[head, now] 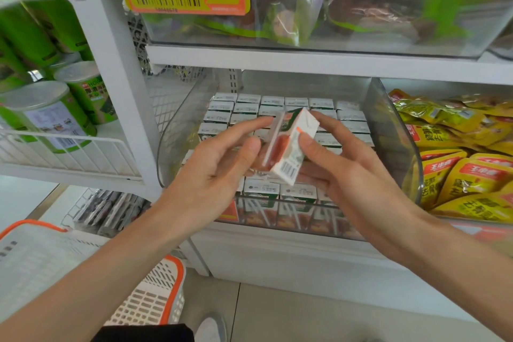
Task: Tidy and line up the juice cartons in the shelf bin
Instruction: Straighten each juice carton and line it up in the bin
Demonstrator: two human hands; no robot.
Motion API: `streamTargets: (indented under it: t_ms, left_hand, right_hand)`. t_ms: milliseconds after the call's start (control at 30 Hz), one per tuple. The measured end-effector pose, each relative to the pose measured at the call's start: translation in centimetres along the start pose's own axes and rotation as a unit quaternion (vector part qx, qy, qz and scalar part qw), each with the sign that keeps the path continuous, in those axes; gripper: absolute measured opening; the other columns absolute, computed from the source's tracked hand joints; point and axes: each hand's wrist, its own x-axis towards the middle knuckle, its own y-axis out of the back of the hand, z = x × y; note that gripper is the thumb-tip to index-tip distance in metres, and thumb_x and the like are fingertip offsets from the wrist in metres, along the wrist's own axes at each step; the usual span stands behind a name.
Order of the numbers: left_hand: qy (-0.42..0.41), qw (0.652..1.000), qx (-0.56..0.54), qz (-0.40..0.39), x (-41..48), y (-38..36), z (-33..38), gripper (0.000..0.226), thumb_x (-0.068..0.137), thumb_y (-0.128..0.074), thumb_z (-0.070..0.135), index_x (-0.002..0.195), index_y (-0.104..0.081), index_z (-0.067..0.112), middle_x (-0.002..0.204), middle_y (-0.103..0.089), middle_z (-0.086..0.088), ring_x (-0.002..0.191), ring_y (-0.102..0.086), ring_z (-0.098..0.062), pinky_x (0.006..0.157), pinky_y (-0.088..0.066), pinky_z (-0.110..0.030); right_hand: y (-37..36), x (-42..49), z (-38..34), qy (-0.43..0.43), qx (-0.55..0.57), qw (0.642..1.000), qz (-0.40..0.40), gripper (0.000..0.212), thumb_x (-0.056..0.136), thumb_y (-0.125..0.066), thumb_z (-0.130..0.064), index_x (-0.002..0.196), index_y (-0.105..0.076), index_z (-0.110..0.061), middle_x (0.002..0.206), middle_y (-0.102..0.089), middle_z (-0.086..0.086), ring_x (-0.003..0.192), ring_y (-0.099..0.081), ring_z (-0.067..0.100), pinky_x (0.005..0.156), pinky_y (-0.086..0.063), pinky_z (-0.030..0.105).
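Seemingly left hand point(219, 164), right hand point(352, 175) grip carton point(288, 147).

Views: one. Mount: on the head, wide-angle. Facing: forward and down. Range: close; fingers point(249, 126) at frame centre, forearms point(125, 258) at the bottom corners. Beyond the fingers: clear bin point(172, 130). Above them: upper shelf point(305, 61). Below them: floor point(305, 314). Lower left of them: basket point(155, 300).
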Motion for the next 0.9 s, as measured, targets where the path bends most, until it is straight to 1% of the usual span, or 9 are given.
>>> streamTargets:
  t_ms: [133,267,500,600,667,733,767,833,900]
  left_hand:
    - [-0.013,1.000,0.001,-0.018,-0.1,-0.1,-0.1,0.042,0.106,-0.051,0.025,0.147,-0.055,0.034,0.132,-0.069,0.017,0.122,-0.064,-0.001,0.093,-0.056,-0.019]
    - [-0.024,1.000,0.003,-0.018,-0.1,-0.4,0.0,0.044,0.099,-0.059,0.035,0.143,-0.057,0.040,0.135,-0.066,0.024,0.121,-0.066,0.000,0.094,-0.055,-0.017]
    - [-0.001,1.000,0.005,-0.002,-0.2,-0.2,-0.2,0.049,0.095,-0.061,0.043,0.144,-0.055,0.042,0.129,-0.067,0.026,0.113,-0.070,-0.002,0.096,-0.055,-0.020]
    - [0.015,1.000,0.002,-0.011,-0.2,0.1,-0.3,0.059,0.089,-0.070,0.037,0.145,-0.054,0.045,0.123,-0.067,0.027,0.111,-0.069,0.001,0.090,-0.054,-0.014]
    - [0.018,1.000,0.012,-0.022,-0.3,0.1,-0.3,0.069,0.085,-0.078,0.027,0.147,-0.053,0.043,0.121,-0.069,0.025,0.108,-0.071,-0.001,0.090,-0.053,-0.012]
    - [0.013,0.999,0.039,-0.016,-0.3,0.3,-0.4,0.074,0.085,-0.083,0.016,0.148,-0.053,0.040,0.119,-0.071,0.022,0.105,-0.072,-0.001,0.093,-0.053,-0.013]
    - [0.012,0.998,0.059,-0.005,-0.3,0.6,-0.5,0.074,0.085,-0.083,0.013,0.148,-0.053,0.040,0.118,-0.072,0.021,0.104,-0.071,0.001,0.094,-0.053,-0.012]
    - [0.018,0.993,0.112,0.027,-0.3,1.8,-0.7,0.071,0.087,-0.082,0.014,0.146,-0.055,0.041,0.115,-0.072,0.021,0.102,-0.071,0.002,0.094,-0.054,-0.014]
    - [0.043,0.982,0.172,0.063,-0.6,3.5,-1.0,0.061,0.089,-0.081,0.014,0.139,-0.060,0.042,0.109,-0.073,0.022,0.098,-0.070,0.004,0.091,-0.056,-0.018]
  right_hand:
    - [0.0,0.4,-0.6,-0.081,0.097,0.992,0.014,0.041,0.105,-0.060,-0.033,0.134,-0.065,-0.004,0.113,-0.079,0.021,0.106,-0.078,0.032,0.088,-0.064,0.036]
    - [-0.1,0.5,-0.9,-0.127,0.109,0.986,0.008,0.042,0.106,-0.055,-0.042,0.118,-0.076,-0.007,0.108,-0.078,0.025,0.102,-0.079,0.032,0.081,-0.065,0.033]
    - [0.2,1.1,-0.9,-0.145,0.056,0.988,0.006,0.056,0.103,-0.054,-0.057,0.119,-0.072,-0.007,0.103,-0.080,0.021,0.090,-0.081,0.031,0.069,-0.065,0.032]
    - [0.2,1.2,-0.9,-0.136,0.018,0.990,0.031,0.049,0.092,-0.065,-0.063,0.092,-0.084,-0.018,0.095,-0.080,0.013,0.077,-0.077,0.024,0.064,-0.062,0.029]
    - [0.0,1.4,-0.7,-0.134,-0.008,0.990,0.035,0.035,0.094,-0.071,-0.050,0.102,-0.083,-0.018,0.099,-0.082,0.011,0.084,-0.079,0.023,0.067,-0.062,0.028]
    - [-0.4,1.7,-0.4,-0.125,-0.007,0.991,0.049,0.047,0.092,-0.077,-0.034,0.131,-0.066,-0.010,0.102,-0.082,0.010,0.090,-0.081,0.023,0.078,-0.064,0.035]
    - [-0.7,1.9,-0.3,-0.111,-0.010,0.992,0.052,0.050,0.092,-0.080,-0.029,0.135,-0.060,-0.015,0.103,-0.082,0.009,0.093,-0.081,0.023,0.089,-0.063,0.040]
    - [-1.3,2.2,-0.3,-0.071,-0.047,0.995,0.044,0.048,0.090,-0.083,-0.028,0.130,-0.058,-0.025,0.106,-0.082,0.004,0.097,-0.080,0.022,0.103,-0.057,0.044]
    - [-1.9,2.7,-0.3,-0.040,-0.097,0.994,0.036,0.052,0.082,-0.087,-0.034,0.127,-0.060,-0.026,0.108,-0.082,-0.002,0.100,-0.080,0.018,0.106,-0.053,0.043]
